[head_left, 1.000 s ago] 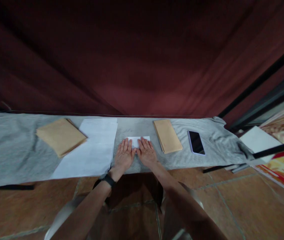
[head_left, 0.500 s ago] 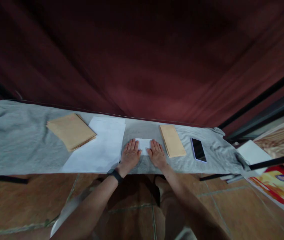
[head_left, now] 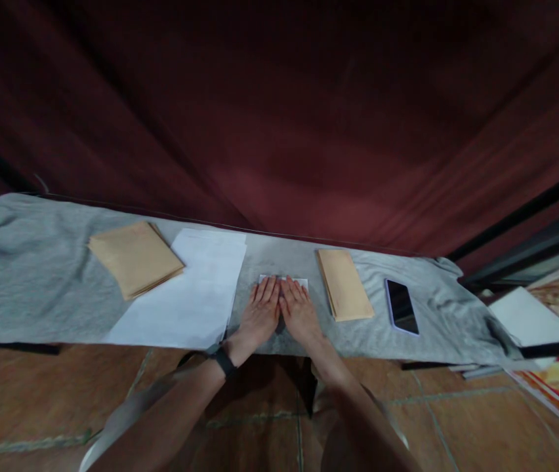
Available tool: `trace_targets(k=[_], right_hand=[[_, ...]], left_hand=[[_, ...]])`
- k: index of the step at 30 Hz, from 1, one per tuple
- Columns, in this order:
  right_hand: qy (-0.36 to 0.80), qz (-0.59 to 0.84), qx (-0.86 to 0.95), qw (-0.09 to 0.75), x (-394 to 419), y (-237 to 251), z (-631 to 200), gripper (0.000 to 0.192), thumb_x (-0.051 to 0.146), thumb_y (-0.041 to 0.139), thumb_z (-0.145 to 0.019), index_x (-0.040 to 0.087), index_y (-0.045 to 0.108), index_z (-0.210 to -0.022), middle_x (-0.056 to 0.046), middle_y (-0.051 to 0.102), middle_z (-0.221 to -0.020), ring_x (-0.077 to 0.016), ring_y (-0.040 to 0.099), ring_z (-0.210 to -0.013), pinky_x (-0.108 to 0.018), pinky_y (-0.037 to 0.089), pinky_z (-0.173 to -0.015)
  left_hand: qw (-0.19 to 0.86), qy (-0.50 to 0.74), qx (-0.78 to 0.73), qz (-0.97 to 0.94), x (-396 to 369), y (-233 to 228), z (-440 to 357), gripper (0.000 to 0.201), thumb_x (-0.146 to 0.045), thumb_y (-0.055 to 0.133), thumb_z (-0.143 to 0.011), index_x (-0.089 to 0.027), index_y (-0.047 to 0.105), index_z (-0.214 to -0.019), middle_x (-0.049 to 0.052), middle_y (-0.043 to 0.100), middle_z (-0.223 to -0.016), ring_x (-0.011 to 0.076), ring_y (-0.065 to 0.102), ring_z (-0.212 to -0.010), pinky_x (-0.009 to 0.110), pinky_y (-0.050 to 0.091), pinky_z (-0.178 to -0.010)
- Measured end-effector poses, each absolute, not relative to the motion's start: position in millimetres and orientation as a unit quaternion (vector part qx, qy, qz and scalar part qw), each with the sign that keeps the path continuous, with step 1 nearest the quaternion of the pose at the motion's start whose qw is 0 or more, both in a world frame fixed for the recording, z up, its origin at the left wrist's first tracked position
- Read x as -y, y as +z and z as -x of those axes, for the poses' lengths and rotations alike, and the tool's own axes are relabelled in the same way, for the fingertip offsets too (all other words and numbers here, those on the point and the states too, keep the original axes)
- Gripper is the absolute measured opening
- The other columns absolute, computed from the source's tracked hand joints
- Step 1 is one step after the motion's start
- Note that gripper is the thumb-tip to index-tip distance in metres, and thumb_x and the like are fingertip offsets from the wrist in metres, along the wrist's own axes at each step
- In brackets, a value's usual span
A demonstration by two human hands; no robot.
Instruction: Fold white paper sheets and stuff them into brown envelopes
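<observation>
Under both hands (flat): paper

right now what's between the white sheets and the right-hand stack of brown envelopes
In the head view, both hands, left hand and right hand, lie flat there on a small folded white paper, with grey cloth around them.

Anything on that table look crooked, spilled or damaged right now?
Nothing spilled or damaged. The left envelope stack lies askew, one corner overlapping the white sheets. The grey cloth is wrinkled towards its ends. Both hands, left hand and right hand, press flat on folded paper.
</observation>
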State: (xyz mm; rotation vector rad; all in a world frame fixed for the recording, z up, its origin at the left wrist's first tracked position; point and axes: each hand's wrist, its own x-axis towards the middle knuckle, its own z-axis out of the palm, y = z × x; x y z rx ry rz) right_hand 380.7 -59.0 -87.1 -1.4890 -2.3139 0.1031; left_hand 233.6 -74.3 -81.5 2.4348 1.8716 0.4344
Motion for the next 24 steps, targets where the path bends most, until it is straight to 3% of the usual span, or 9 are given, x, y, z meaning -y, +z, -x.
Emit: trace_targets(k=[3,9,15,20,24], right_hand=[[0.052,0.537,0.824,0.173,60.3,-89.1,-375.6,0.05,0.031,0.029,-0.107,0.013,0.045,-0.151,-0.01,0.043,-0.157,-0.0215,0.037,-0.147,-0.043,0.029,-0.122],[-0.009,0.576,0.801,0.162,57.9,-98.8,-398.5,0.053,0.034,0.036,-0.106,0.01,0.041,-0.153,-0.015,0.039,-0.159,-0.0268,0.036,-0.147,-0.046,0.029,-0.12],[-0.012,0.614,0.769,0.181,56.4,-100.2,-411.1,0.056,0.035,0.043,-0.103,0.004,0.042,-0.151,-0.02,0.044,-0.155,-0.0295,0.042,-0.142,-0.045,0.034,-0.116],[0.014,0.652,0.736,0.183,52.8,-88.8,-413.0,0.051,0.027,0.045,-0.099,0.011,0.048,-0.147,-0.017,0.056,-0.145,-0.031,0.051,-0.129,-0.045,0.04,-0.107],[0.02,0.66,0.732,0.167,52.3,-79.8,-408.8,0.049,0.026,0.045,-0.098,0.014,0.05,-0.146,-0.016,0.056,-0.145,-0.033,0.053,-0.124,-0.047,0.04,-0.103]], left_hand=[[0.028,0.131,-0.607,-0.783,74.0,-85.3,-236.3,0.057,-0.019,0.029,-0.097,-0.004,0.04,-0.151,0.018,0.037,-0.16,0.0281,0.029,-0.151,0.048,0.025,-0.123],[0.016,0.154,-0.629,-0.762,73.4,-87.8,-226.6,0.06,-0.033,0.033,-0.099,-0.002,0.039,-0.151,0.021,0.037,-0.159,0.0296,0.03,-0.151,0.047,0.027,-0.122],[0.061,0.195,-0.653,-0.729,66.1,-87.9,-214.7,0.057,-0.027,0.042,-0.095,-0.003,0.045,-0.147,0.022,0.043,-0.156,0.0314,0.04,-0.146,0.046,0.033,-0.12],[0.126,0.26,-0.646,-0.706,55.4,-82.8,-206.6,0.054,-0.018,0.047,-0.089,-0.009,0.051,-0.143,0.018,0.056,-0.146,0.0295,0.053,-0.134,0.046,0.042,-0.113],[0.194,0.295,-0.651,-0.671,51.3,-76.9,-202.4,0.054,-0.018,0.054,-0.085,-0.01,0.056,-0.138,0.018,0.064,-0.132,0.03,0.06,-0.121,0.045,0.047,-0.107]])
